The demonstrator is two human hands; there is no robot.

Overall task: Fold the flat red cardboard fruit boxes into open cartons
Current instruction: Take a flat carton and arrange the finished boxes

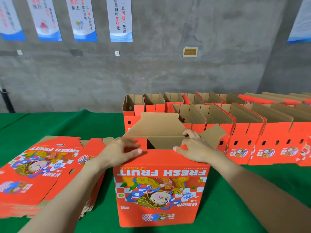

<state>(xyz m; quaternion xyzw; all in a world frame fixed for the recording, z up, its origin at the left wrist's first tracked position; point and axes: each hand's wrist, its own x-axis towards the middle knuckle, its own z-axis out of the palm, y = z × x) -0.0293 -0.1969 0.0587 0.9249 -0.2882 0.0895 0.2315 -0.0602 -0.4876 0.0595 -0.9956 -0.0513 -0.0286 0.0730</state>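
A red "FRESH FRUIT" carton [161,190] stands upside down in front of me on the green table [252,199], its print inverted. My left hand [121,152] lies flat on the near red flap at the left, fingers straight, pressing it down. My right hand [195,147] rests on the same flap at the right, with its fingers curled over a brown side flap at the opening. The far brown flap [158,123] stands up behind the opening. A stack of flat red boxes [42,170] lies to the left.
Two rows of folded open red cartons [235,125] stand at the back right of the table, close behind the one under my hands. A grey concrete wall with several posters [120,19] rises behind. Green cloth shows at the far left and near right.
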